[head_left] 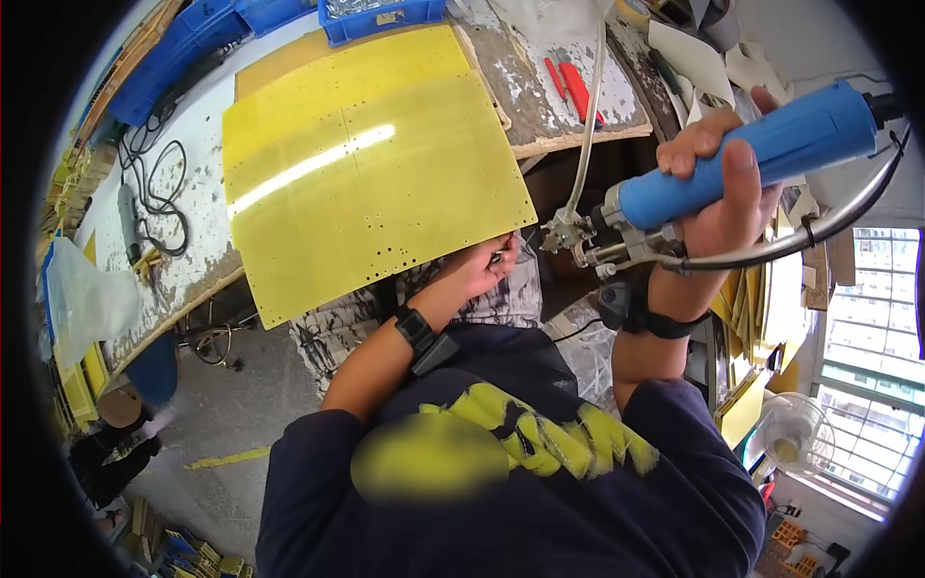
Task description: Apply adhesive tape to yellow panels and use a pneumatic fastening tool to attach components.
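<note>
Dark shirt with a yellow print, at the bottom of the view, arms reaching forward from it. Right hand raised, wrapped round the thick blue tool, thumb on the near side; its metal head points left, just beside the near right corner of the yellow sheet. Whether they touch: cannot tell. Clear tube rises from the head; dark hose curves along below the tool.

Left hand at the sheet's near edge, fingers curled, partly under it; cannot tell whether it grips the sheet or a small part.

Sheet lies on the worn, paint-chipped surface, overhanging its near edge; small holes dot it. Beyond: blue bin. Right of sheet: red-handled tool. Far left: dark corded tool.
</note>
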The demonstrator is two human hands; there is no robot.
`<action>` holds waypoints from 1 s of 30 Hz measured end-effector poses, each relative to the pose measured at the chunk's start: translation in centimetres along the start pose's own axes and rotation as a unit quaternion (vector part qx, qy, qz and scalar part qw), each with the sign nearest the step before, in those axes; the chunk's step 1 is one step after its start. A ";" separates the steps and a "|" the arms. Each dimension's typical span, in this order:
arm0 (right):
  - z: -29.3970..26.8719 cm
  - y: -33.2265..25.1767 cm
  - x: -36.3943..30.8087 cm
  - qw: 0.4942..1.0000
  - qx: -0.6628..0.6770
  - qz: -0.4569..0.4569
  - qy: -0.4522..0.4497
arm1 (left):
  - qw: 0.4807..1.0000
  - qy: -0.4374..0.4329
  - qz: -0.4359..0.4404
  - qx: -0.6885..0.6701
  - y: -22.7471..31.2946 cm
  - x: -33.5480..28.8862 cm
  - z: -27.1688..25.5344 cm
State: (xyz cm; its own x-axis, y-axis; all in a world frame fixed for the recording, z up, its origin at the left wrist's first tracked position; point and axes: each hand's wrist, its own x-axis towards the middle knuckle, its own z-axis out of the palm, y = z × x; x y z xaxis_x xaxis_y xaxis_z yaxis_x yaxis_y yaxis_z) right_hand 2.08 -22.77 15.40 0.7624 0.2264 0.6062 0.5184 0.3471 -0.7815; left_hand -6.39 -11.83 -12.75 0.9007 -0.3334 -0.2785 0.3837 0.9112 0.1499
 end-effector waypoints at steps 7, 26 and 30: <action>0.3 0.9 0.4 0.999 -0.036 0.003 0.033 | 0.999 -0.031 0.003 -0.015 -0.6 1.9 1.2; 1.1 3.1 0.7 0.998 -0.038 -0.026 0.044 | 0.999 -0.048 0.008 -0.015 -0.4 2.6 1.2; 1.2 3.0 0.7 0.998 -0.046 -0.024 0.041 | 0.999 -0.030 0.004 -0.029 -0.3 2.5 1.3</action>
State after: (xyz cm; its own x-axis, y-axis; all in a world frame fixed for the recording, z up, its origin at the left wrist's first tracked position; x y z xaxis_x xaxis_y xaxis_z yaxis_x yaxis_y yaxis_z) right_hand 3.70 -20.49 13.64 0.7630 0.1358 0.6320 0.5851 0.2703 -0.7645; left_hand -3.98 -13.23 -12.21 0.9152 -0.3384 -0.2189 0.3654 0.9258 0.0966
